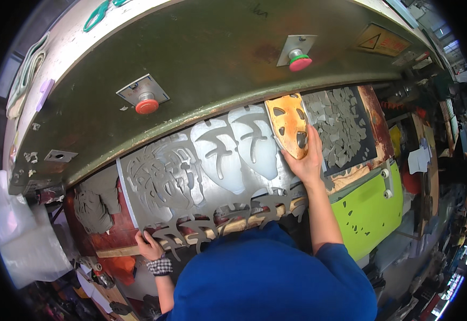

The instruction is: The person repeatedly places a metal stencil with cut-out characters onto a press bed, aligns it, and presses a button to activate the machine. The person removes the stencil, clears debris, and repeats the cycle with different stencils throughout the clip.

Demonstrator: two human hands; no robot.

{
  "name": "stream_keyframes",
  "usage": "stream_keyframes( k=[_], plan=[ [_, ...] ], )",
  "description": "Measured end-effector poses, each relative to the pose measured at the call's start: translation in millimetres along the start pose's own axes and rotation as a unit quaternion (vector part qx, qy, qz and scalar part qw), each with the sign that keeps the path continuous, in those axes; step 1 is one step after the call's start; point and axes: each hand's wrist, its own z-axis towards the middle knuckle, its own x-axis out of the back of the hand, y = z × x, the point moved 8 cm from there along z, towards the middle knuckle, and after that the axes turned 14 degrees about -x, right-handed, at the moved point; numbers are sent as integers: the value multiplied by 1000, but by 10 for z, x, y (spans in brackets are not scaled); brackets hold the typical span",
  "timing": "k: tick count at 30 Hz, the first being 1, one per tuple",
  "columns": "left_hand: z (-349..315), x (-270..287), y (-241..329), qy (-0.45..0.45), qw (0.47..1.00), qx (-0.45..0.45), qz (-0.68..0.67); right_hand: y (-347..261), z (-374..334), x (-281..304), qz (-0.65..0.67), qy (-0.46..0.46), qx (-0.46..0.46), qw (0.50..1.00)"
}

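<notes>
My right hand (307, 160) is closed round the side of a yellow-orange cutting die (288, 122), a long tapered plate with several dark openings. The die rests on the metal board (247, 184), near its right end. On the board lies a grey sheet (161, 176) with cut-out shapes, its near strips hanging over the front edge. Silvery board shows through two large sole-shaped gaps in it. At the near left corner my left hand (149, 247) has its fingers closed on the edge of the grey sheet. A checked band circles that wrist.
A green machine beam with two red push buttons (147, 106) (300, 63) spans above the board. Many small grey cut pieces (338, 125) are heaped on the right. Grey scraps (91, 210) lie at the left. A lime-green panel (373, 214) with dark bits stands at the near right.
</notes>
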Motion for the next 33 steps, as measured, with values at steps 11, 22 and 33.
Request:
stream_keyframes(
  k=[11, 22, 33],
  plan=[
    [1206, -523, -31, 27, 1000, -12, -9, -840, 1384, -160, 100, 179, 12, 979],
    [1898, -742, -184, -10, 999, 0, 31, -766, 1312, -377, 58, 171, -43, 983],
    [1870, -912, -311, -4, 995, 10, -98, 881, 758, -699, 79, 40, -307, 948]
  ],
)
